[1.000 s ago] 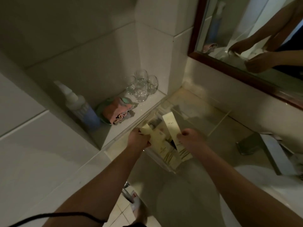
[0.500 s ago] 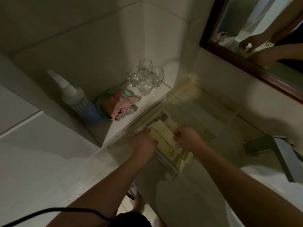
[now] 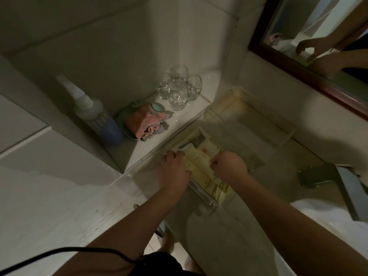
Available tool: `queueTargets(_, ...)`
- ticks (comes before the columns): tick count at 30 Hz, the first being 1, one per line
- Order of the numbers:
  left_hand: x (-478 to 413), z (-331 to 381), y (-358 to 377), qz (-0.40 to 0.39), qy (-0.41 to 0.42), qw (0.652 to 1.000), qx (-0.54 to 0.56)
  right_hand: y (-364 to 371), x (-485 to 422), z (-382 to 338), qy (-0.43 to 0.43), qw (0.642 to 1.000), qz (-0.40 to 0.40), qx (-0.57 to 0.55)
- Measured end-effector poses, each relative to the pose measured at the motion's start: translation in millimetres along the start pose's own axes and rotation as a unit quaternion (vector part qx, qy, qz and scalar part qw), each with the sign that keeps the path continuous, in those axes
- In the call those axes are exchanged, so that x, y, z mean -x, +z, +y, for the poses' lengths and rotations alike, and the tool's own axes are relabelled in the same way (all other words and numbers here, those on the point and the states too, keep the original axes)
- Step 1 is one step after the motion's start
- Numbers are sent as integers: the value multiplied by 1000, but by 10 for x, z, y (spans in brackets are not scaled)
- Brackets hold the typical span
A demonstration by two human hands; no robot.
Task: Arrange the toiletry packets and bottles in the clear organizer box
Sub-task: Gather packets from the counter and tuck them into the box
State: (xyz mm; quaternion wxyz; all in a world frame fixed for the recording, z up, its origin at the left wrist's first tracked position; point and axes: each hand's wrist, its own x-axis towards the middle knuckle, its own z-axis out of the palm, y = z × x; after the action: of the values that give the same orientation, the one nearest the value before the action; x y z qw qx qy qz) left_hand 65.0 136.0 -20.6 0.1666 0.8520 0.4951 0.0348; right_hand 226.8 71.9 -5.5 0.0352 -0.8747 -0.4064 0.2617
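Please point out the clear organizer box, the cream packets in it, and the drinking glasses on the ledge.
clear organizer box (image 3: pixel 205 203): head view, on its near front wall.
cream packets (image 3: pixel 198 163): head view, on the top packet between the hands.
drinking glasses (image 3: pixel 177 98): head view, on the nearest glass of the cluster.

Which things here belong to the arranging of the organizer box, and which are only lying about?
Belong to the job:
clear organizer box
cream packets inside it
left hand and right hand, both on the packets

Only lying about:
four glasses, spray bottle and folded cloth on the shelf
faucet
mirror
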Motion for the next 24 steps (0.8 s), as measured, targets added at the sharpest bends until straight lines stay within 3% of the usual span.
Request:
queueTargets(8, 7, -17, -26, -35, 94, 994, -50, -3, 151, 23, -16, 999, 34, 33)
queueTargets(13, -7, -72, -49, -48, 133, 988, -68, -28, 251, 86, -17, 989, 65, 131)
queueTargets(18, -27, -23, -47, -28, 156, 987, -33, 50, 308, 129, -25, 988, 50, 145)
queueTargets(24, -92, 71, -8, -134, 212, 965, -82, 59, 326, 166, -39, 988, 51, 141)
